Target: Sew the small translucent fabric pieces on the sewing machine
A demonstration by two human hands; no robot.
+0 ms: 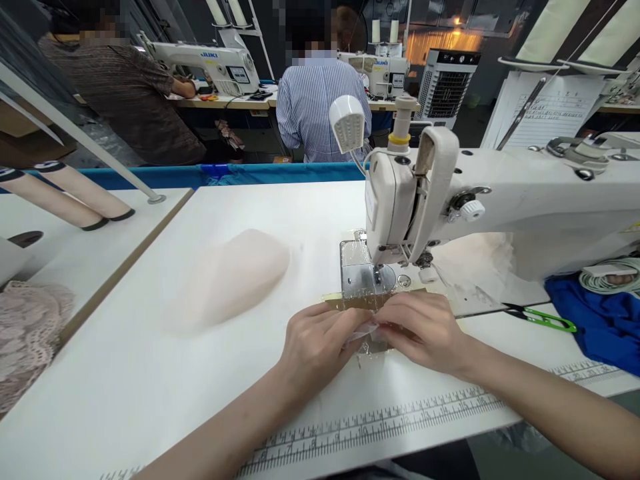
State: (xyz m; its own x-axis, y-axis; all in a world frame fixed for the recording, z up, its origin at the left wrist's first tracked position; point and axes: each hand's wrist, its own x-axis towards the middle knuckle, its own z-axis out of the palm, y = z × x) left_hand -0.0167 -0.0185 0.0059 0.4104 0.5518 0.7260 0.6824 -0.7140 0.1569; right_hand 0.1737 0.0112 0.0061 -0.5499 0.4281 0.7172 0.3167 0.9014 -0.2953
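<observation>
Left hand (317,343) and right hand (424,330) pinch a thin see-through whitish bit (367,328)

Both hands are nearly closed. Their fingertips are close together, and the bit is squeezed between them. I cannot tell if it is cloth or plastic. It is just in front of a shiny metal plate (356,275), at 12 o'clock from the hands. At 1 o'clock is a big white sewing machine (510,187). At 10 o'clock, a pale pink rounded soft piece (247,270) lies on the flat white table (165,380). At 3 o'clock are small snips with green handles (550,321), next to a crumpled bright blue cloth (603,323). Black ruler marks (360,437) run along the table at 6 o'clock. Far off at 9 o'clock is pink lacy cloth (33,333). Way back, between 11 and 12 o'clock, is a person in a striped blue-and-white shirt (323,110).
</observation>
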